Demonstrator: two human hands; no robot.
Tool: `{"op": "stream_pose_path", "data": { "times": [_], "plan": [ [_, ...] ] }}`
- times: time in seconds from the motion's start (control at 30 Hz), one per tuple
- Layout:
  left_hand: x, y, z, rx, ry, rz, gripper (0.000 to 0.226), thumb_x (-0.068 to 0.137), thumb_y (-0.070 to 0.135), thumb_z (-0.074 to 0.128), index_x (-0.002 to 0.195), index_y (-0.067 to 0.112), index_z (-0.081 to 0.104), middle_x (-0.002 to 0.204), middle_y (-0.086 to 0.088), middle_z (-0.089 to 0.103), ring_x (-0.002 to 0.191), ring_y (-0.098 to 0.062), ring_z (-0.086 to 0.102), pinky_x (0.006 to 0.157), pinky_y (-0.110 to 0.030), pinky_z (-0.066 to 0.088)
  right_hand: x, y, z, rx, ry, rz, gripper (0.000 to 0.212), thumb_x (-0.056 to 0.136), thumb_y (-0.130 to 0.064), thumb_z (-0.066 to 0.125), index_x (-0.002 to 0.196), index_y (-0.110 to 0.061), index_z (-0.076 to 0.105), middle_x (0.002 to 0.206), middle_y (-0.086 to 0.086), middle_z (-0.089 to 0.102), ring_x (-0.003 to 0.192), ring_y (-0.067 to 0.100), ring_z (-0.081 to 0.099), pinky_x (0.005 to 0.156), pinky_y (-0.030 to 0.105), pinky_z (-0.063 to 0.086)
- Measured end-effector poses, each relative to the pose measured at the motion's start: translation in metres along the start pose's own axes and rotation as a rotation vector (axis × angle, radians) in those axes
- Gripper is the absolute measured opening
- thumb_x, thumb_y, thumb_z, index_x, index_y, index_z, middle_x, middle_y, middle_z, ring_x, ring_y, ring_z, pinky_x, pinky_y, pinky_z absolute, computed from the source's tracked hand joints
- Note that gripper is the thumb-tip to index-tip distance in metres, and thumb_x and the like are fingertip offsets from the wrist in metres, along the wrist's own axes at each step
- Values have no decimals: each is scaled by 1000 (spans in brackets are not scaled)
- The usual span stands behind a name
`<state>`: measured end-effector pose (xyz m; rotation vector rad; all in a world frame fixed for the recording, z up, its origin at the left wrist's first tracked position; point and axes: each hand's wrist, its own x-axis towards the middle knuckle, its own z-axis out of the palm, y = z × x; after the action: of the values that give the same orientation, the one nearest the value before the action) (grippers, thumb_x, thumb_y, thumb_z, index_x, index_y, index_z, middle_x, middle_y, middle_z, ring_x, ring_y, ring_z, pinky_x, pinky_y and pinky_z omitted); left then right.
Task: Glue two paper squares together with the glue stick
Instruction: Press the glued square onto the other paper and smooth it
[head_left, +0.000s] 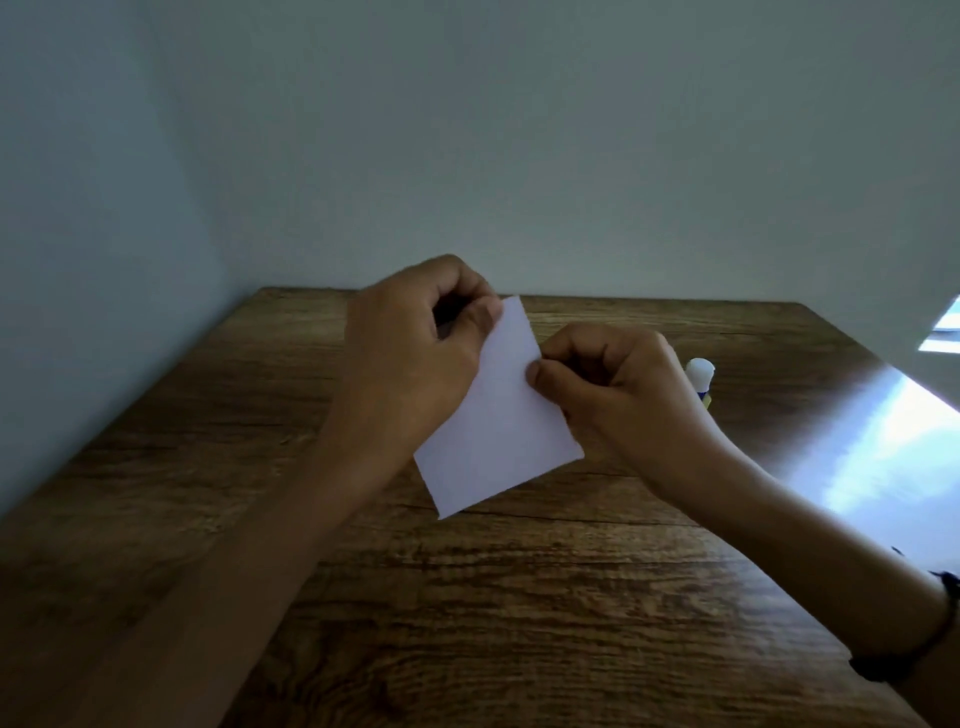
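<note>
Both hands hold one white paper square (501, 415) in the air above the dark, grainy wooden table (519, 597). It is turned so its corners point up and down like a diamond, tilted, with its lowest corner hanging close over the tabletop. Its face is plain and flat, pale with a faint lilac cast in this light — whether it is a single sheet or two laid together cannot be told. The left hand (415, 343) pinches the upper left edge near the top corner, thumb on the near face, the other fingers curled behind. The right hand (613, 384) pinches the right edge about halfway down, thumb tip pressed on the paper, fingers folded into the palm. Behind the right hand stands a glue stick with a white rounded cap (700, 376) — upright on the table, its lower body mostly hidden by the knuckles. A dark band (924, 654) circles the right wrist.
</note>
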<state>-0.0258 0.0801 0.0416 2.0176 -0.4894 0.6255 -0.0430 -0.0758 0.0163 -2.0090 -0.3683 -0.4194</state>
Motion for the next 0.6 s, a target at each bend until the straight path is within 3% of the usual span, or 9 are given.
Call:
{"op": "stream_pose_path", "data": {
  "times": [0.17,0.3,0.4,0.5,0.6],
  "plan": [
    [-3,1,1,31,-197,57,10,81,31,60,79,21,61,80,10,63,73,-1,55,52,-13,40,-3,1,3,-83,-20,-54,13,82,-17,63,70,-19,67,64,-9,64,58,3,56,53,19,43],
    [3,-3,-4,15,-62,23,10,83,28,58,74,22,61,72,18,59,67,7,53,49,-4,36,-2,0,1,-56,-22,-42,12,82,-17,63,71,-19,69,64,-8,65,60,5,57,55,20,45],
    [6,-8,-11,20,56,10,3,84,25,58,82,25,60,81,18,59,74,8,53,58,-4,38,0,0,-1,-41,-15,-12,16,81,-16,64,68,-24,67,60,-17,64,58,0,57,57,19,48],
    [0,-8,-8,302,2,255,23,81,23,58,104,16,58,104,-3,55,99,-10,42,77,-23,32,-2,0,0,-69,-16,-21,15,81,-14,63,69,-22,68,60,-16,64,60,1,58,57,21,49],
    [-3,-5,-3,455,-175,480,24,81,28,55,96,12,64,103,-9,59,104,-21,41,85,-31,29,-3,-1,1,-119,-30,-69,14,82,-13,62,69,-16,67,57,-15,61,57,1,56,51,14,43]
  ]
}}
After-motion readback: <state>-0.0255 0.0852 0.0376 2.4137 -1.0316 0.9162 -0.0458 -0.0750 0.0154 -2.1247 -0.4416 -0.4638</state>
